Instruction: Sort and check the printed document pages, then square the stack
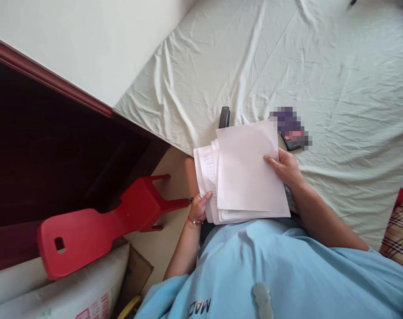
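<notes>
Between my two hands is a loose, uneven stack of paper sheets (249, 173), with a blank side on top and lines of print showing along the left sheets. My left hand (200, 206) grips the lower left edge, thumb on top of the printed sheets. On the right edge, my right hand (286, 166) pinches the paper, its thumb on the blank sheet and its fingers hidden beneath. Just past the stack's top edge lies a black stapler (224, 117), partly covered by the paper. A dark phone (293, 142), partly pixelated, lies on the sheet near my right hand.
A bed with a pale green sheet (337, 75) spreads ahead and right. At left stand a red plastic chair (78, 237), dark wooden furniture (48, 133) and a white printed sack (101, 283). A plaid item (399, 235) lies at the right edge.
</notes>
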`<state>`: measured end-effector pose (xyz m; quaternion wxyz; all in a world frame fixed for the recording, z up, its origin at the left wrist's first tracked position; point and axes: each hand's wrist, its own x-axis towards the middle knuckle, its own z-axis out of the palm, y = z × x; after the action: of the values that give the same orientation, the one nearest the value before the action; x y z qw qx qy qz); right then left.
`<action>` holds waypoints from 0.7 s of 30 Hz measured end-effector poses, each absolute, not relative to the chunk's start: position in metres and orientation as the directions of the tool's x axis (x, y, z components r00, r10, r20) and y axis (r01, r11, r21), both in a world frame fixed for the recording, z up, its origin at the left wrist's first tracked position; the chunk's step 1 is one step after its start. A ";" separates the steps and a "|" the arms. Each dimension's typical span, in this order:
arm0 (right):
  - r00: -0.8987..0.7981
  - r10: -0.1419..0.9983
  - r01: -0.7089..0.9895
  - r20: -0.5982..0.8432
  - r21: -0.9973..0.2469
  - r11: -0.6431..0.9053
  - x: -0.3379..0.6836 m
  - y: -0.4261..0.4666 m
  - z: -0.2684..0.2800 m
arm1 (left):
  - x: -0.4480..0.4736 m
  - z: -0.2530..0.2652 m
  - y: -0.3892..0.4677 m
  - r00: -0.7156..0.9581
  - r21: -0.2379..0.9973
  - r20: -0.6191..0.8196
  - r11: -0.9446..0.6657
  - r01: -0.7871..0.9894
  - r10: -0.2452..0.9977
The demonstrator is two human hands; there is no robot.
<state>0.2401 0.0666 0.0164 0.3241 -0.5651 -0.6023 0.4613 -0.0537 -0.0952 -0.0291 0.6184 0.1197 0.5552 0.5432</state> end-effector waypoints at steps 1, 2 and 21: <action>-0.154 0.979 0.382 -0.131 -0.922 -0.063 0.240 0.067 0.017 | -0.054 -0.029 -0.095 -0.203 0.752 -0.556 0.383 -0.537 0.806; -0.156 0.979 0.381 -0.129 -0.922 -0.061 0.240 0.067 0.017 | -0.054 -0.028 -0.095 -0.201 0.753 -0.554 0.384 -0.535 0.808; -0.126 0.984 0.382 -0.126 -0.922 -0.069 0.239 0.067 0.018 | -0.057 -0.032 -0.096 -0.217 0.732 -0.561 0.357 -0.580 0.799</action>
<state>0.2394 0.0669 0.0178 0.3307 -0.5723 -0.5966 0.4551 -0.0571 -0.0958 -0.0321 0.6178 0.1003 0.5449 0.5580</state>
